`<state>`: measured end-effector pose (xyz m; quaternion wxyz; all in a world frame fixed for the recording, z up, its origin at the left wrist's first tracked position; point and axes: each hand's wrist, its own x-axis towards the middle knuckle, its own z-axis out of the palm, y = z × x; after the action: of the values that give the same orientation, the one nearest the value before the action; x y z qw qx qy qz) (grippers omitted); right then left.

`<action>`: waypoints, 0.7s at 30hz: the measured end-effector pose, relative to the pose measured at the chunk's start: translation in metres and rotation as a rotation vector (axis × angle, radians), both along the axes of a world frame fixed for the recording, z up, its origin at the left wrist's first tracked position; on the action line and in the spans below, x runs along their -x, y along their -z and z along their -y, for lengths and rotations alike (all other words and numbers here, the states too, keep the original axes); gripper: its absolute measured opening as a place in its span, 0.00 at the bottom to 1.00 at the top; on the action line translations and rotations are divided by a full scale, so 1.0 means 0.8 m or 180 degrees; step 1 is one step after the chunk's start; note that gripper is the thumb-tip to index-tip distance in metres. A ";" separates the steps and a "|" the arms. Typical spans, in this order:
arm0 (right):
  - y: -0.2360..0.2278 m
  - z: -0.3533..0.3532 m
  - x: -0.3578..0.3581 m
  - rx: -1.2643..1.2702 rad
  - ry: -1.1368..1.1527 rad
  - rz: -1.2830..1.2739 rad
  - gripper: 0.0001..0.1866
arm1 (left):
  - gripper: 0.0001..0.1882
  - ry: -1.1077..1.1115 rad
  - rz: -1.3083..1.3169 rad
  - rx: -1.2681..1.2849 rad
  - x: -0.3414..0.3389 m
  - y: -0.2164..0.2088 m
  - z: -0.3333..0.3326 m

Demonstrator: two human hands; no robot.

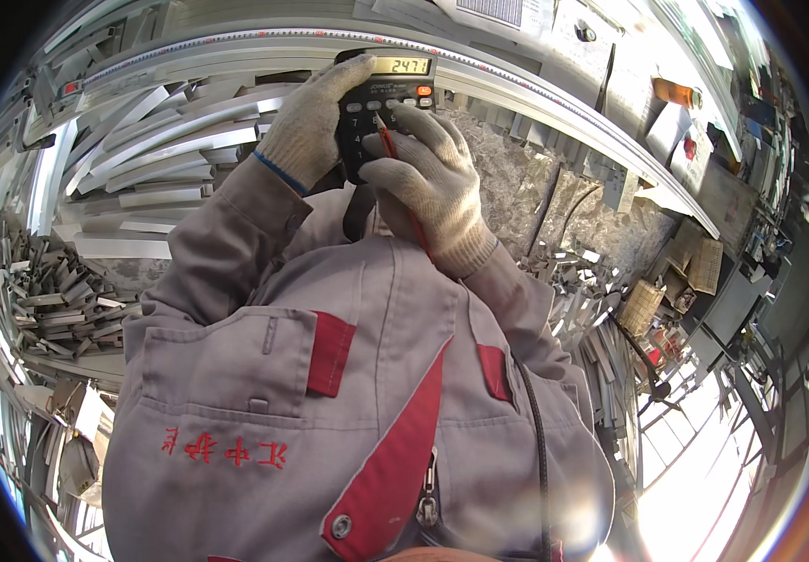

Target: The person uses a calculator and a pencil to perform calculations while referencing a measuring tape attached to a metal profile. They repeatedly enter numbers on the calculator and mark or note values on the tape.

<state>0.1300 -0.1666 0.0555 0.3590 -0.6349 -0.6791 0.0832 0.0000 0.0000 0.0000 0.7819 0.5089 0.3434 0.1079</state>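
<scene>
A black calculator with a lit display is held up in front of my chest. My left hand, in a cream knitted glove, grips it along its left side. Over its keys is my right hand, gloved the same way, with its fingers curled around a red pencil. The pencil's tip points up at the number keys, and its other end comes out below the palm. Whether the tip touches a key I cannot tell.
Behind the calculator runs a long metal rail with a measuring tape along it. Long pale metal strips lie stacked at the left, above a heap of short offcuts. Papers lie at the back, and cardboard boxes stand at the right.
</scene>
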 end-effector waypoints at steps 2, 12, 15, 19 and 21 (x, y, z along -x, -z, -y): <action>-0.003 -0.003 0.000 0.0039 -0.0019 0.0027 0.15 | 0.24 0.0122 0.0046 -0.0474 0.000 0.005 0.000; -0.009 -0.015 0.007 0.0090 -0.0025 -0.0001 0.14 | 0.26 0.0102 0.0291 0.0129 -0.001 -0.007 -0.010; -0.014 -0.011 0.006 0.0033 -0.0073 -0.0031 0.14 | 0.26 -0.0262 0.0474 0.1335 -0.007 -0.018 -0.013; -0.018 -0.005 0.006 0.0098 -0.0199 -0.0082 0.14 | 0.25 -0.0428 0.0529 0.2213 -0.012 -0.032 -0.020; -0.015 -0.004 0.009 0.0117 -0.0260 -0.0085 0.13 | 0.24 -0.0397 0.0565 0.2060 -0.012 -0.030 -0.021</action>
<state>0.1225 -0.1631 0.0674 0.3526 -0.6120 -0.6979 0.1187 0.0094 0.0166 0.0243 0.9216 0.2011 0.3210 0.0848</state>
